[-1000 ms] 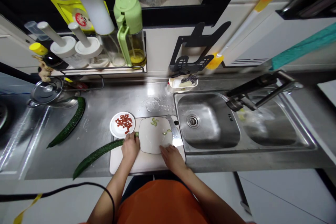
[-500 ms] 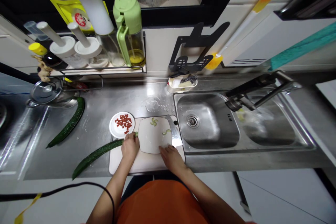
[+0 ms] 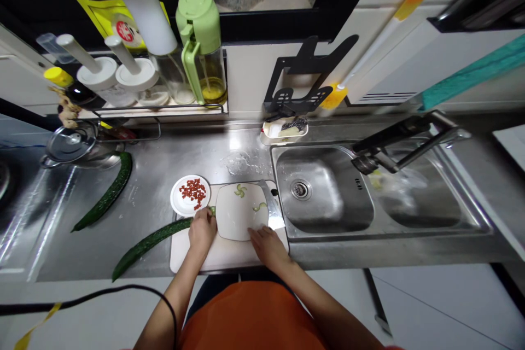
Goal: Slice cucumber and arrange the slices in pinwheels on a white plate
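Observation:
My left hand is closed over the cut end of a long cucumber, fingers curled. A bit of green shows past the fingertips; what lies under the palm is hidden. My right hand grips the near right edge of a square white plate. On that plate lie thin curved cucumber slices in a small swirl and more slices to the right. The plate rests on a white cutting board. A knife lies on the board beside the plate's right edge.
A round plate of red diced bits stands left of the square plate. Another cucumber lies farther left near a lidded pot. To the right is a double steel sink with a faucet. A rack holds jars and bottles.
My left hand has shifted very slightly over the cucumber's end. My right hand keeps its place at the plate, and the other things are unmoved.

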Action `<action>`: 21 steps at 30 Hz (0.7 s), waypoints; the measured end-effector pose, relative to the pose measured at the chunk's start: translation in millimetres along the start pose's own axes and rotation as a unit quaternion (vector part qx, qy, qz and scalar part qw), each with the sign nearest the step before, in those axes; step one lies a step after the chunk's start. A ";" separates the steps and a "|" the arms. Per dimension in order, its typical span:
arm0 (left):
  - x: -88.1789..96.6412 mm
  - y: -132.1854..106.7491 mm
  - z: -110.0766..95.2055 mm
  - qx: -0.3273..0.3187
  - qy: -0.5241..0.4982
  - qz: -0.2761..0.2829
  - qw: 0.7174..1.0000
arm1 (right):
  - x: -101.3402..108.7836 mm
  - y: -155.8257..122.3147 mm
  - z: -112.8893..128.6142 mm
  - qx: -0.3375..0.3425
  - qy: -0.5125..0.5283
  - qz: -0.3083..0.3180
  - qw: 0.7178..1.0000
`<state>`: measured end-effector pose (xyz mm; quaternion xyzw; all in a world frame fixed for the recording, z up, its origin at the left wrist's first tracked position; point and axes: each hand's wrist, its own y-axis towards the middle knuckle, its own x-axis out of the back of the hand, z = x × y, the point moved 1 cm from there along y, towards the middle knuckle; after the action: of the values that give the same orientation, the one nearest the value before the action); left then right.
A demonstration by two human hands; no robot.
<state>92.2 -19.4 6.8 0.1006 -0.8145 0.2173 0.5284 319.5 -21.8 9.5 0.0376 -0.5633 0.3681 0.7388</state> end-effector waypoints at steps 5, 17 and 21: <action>-2.2 1.7 10.4 0.024 -0.071 0.008 0.997 | 1.5 1.9 0.8 0.002 0.016 -0.010 1.000; 11.6 2.4 19.3 0.034 -0.312 0.105 0.944 | 6.8 24.0 14.5 -0.018 0.167 -0.131 0.977; 14.3 -0.8 1.4 0.012 -0.379 0.174 0.909 | 13.4 37.9 23.9 0.006 0.216 -0.184 0.959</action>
<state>85.3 -19.8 19.3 0.0381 -0.9553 0.2612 0.1329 279.3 1.2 16.1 0.0647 -0.3714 0.2280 0.8977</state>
